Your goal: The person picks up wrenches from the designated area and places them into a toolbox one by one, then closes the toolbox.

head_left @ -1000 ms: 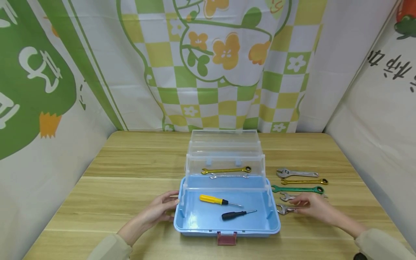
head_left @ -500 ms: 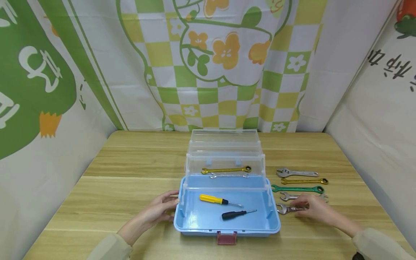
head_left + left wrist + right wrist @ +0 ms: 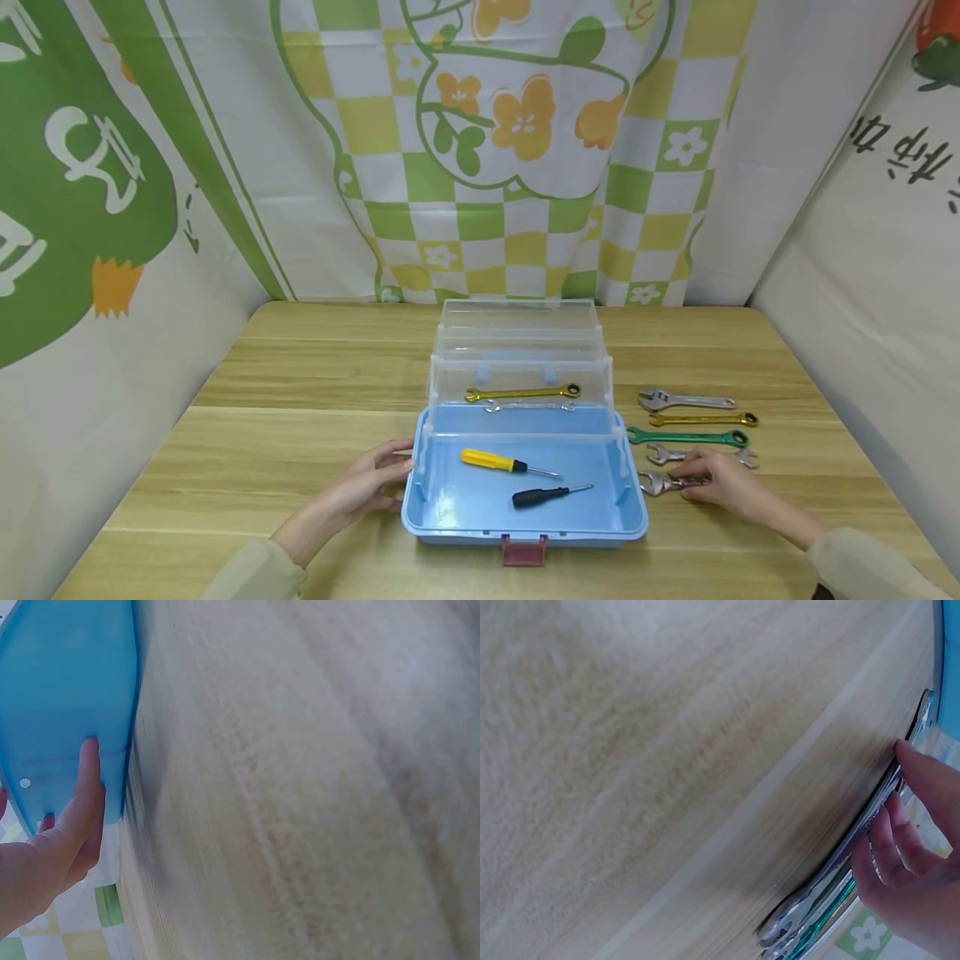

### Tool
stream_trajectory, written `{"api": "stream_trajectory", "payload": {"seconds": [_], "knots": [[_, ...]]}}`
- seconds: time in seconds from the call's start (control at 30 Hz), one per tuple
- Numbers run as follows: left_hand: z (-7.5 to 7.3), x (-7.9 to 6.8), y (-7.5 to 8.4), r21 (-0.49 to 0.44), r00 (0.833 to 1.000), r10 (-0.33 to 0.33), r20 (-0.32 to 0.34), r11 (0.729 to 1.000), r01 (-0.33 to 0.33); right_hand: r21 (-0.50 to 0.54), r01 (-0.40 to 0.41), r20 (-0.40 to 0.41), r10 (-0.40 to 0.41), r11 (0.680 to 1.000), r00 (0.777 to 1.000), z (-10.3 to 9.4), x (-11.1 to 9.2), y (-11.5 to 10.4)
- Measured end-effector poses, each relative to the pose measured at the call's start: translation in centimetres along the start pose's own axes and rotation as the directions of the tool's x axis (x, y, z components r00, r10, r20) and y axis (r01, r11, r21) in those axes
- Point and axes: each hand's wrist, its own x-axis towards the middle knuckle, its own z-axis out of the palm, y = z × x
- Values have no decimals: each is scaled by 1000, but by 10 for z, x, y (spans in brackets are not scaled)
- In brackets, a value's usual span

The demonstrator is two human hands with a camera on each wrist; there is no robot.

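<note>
From where I stand, the blue toolbox (image 3: 450, 532) sits open on the wooden table (image 3: 330, 367), its clear tiers (image 3: 517, 337) rising at the back and a dark red latch (image 3: 523, 551) hanging at its front. The person's left hand (image 3: 369, 482) is at the toolbox's left end, fingers fairly straight and lightly spread, the tips touching the blue wall. Just beyond the toolbox's right end, the right hand (image 3: 723, 482) has its thumb and fingers drawn narrow, pinching the shank of a chrome open-end wrench (image 3: 657, 483); the open head points at the toolbox, and I can't tell whether the wrench is lifted off the wood. It is the nearest of 5 wrenches beside that end of the toolbox: behind it, going back, come a silver double-ended wrench (image 3: 664, 455) partly covered by the hand, a green ratchet wrench (image 3: 686, 437), a gold ratchet wrench (image 3: 702, 420) and an adjustable wrench (image 3: 693, 401). On the toolbox floor lie 2 screwdrivers, a yellow-handled screwdriver (image 3: 486, 459) and, closer to the toolbox's front, a black-handled screwdriver (image 3: 538, 497). At the toolbox's rear, 2 more tools lie in a clear tier: a gold tray wrench (image 3: 517, 392) and a slim silver tray wrench (image 3: 528, 406). A checked, flowered curtain (image 3: 510, 167) hangs behind the toolbox.
</note>
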Motion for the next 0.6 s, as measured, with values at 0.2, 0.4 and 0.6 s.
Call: {"api": "stream_trajectory", "payload": {"seconds": [0.2, 0.4, 0.6], "knots": [[0, -1, 0, -6, 1000, 4, -4, 1000, -4, -11, 34, -30, -34, 999, 999, 1, 1, 2], [0, 0, 1, -6, 1000, 1, -10, 1000, -1, 82, 29, 7, -29, 996, 1000, 0, 3, 4], [0, 0, 0, -6, 1000, 0, -10, 1000, 0, 143, 49, 96, -63, 989, 993, -1, 4, 6]]}}
